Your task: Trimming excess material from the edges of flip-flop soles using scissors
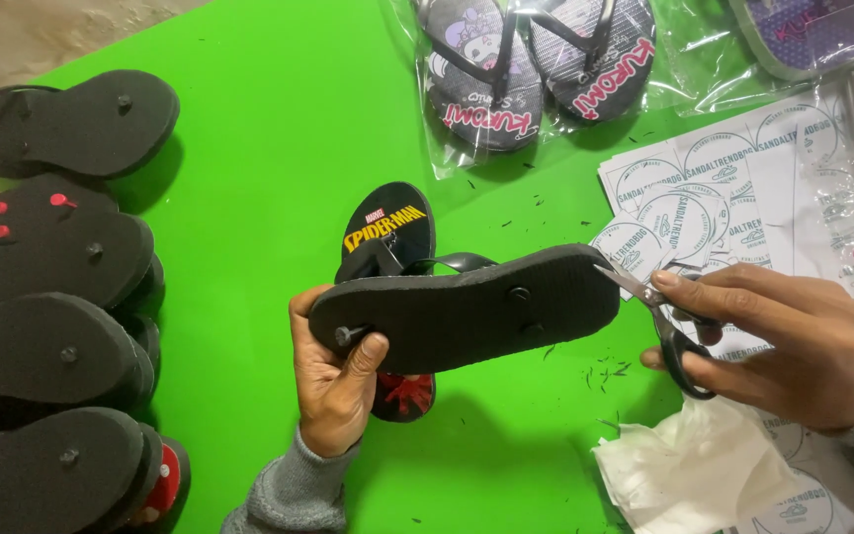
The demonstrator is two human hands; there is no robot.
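My left hand (336,374) grips the toe end of a black flip-flop (467,311), held sole-up and level above the green table. My right hand (781,341) holds black-handled scissors (666,318), with the blades touching the heel edge of that sole. A second flip-flop (387,229) with a printed black, yellow and red top lies on the table just behind and under the held one.
Stacks of black flip-flops (51,326) lie sole-up along the left edge. A clear bag with a printed pair (536,64) sits at the back. Round-sticker sheets (704,198) and crumpled white plastic (704,470) lie at right. Small black trimmings dot the green table (259,129).
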